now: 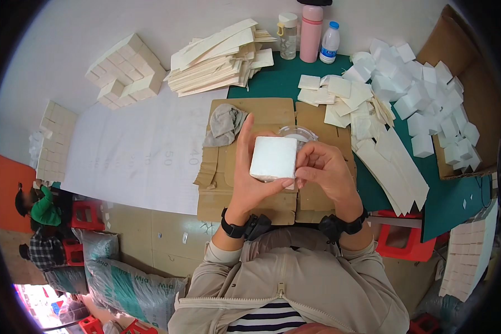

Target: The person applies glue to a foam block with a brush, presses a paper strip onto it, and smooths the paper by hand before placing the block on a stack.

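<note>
My left hand (250, 175) holds a white block (274, 158), likely foam, over the cardboard. Its thumb lies along the block's near edge, and the index finger points up past the far left corner. At the block's right edge are the bent fingers and thumb of my right hand (323, 169), which grip it there. Whatever is between those fingertips is hidden. Behind the block, partly covered by it and my hands, sits a round clear container (298, 132). A crumpled grey cloth (226, 124) rests on the flattened cardboard (250, 208) to the left.
Cream sheets (217, 62) are piled at the back; cut squares (339, 87) and strips (394, 167) lie right. White blocks (417, 98) spill from a cardboard box (463, 54). Stacked blocks (127, 69) stand left. Bottles (311, 35) line the wall. Two people (46, 208) sit far left.
</note>
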Action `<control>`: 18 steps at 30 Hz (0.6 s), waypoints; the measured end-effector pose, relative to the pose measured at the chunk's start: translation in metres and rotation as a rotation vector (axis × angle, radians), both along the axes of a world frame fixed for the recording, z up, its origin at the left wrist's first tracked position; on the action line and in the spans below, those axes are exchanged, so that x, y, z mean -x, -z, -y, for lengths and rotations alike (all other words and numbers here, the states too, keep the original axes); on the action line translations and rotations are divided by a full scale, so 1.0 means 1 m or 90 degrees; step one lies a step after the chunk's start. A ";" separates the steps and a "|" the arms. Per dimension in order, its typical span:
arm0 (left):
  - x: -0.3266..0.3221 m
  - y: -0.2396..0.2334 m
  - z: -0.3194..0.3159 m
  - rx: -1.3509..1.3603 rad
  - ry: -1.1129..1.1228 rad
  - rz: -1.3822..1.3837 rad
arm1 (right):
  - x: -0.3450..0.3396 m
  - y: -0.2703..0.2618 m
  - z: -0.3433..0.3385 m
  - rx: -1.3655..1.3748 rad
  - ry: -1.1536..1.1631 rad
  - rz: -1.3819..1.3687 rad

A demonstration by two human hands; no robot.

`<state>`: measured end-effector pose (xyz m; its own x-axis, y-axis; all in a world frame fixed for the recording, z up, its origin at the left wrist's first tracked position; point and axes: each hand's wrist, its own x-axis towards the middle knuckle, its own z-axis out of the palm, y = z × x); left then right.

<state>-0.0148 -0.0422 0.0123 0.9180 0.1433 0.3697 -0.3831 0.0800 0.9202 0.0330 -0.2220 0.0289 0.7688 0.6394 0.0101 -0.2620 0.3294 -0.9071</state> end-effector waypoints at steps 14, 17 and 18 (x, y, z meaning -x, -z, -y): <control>-0.003 0.009 -0.006 0.269 0.127 -0.057 | 0.013 -0.014 0.005 0.059 0.097 0.096; -0.003 0.009 -0.006 0.281 0.133 -0.062 | 0.017 -0.017 0.007 0.139 0.161 0.263; -0.003 0.009 -0.006 0.288 0.135 -0.065 | 0.018 -0.017 0.006 0.185 0.182 0.385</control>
